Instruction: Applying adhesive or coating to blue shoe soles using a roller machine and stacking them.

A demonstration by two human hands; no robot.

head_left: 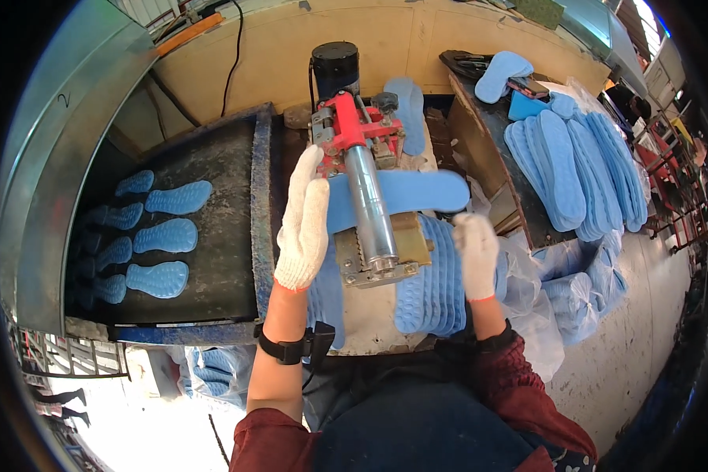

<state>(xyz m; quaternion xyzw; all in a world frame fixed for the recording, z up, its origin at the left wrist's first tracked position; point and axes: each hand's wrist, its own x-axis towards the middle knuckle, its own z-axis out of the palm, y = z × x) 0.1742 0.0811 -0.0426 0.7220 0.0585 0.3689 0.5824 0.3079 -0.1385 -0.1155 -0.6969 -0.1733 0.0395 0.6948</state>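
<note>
A blue insole (429,191) lies crosswise under the steel roller (367,197) of a small machine with a red bracket (346,118) and a black motor (336,67). My left hand (303,224), in a white knit glove, is held upright at the insole's left end, fingers stretched out; whether it touches the insole I cannot tell. Just below the insole's right end is my gloved right hand (477,252), apart from it and blurred, its fingers bent. Rows of overlapping blue insoles (429,291) lie on the bench beneath both hands, and another pair (407,110) lies behind the machine.
On the left, several blue insoles (165,236) rest on a dark conveyor belt (220,197) leading out of a metal hood (39,157). Stacks of blue insoles (554,169) cover a side table at right. Clear plastic bags of insoles (574,299) stand below it.
</note>
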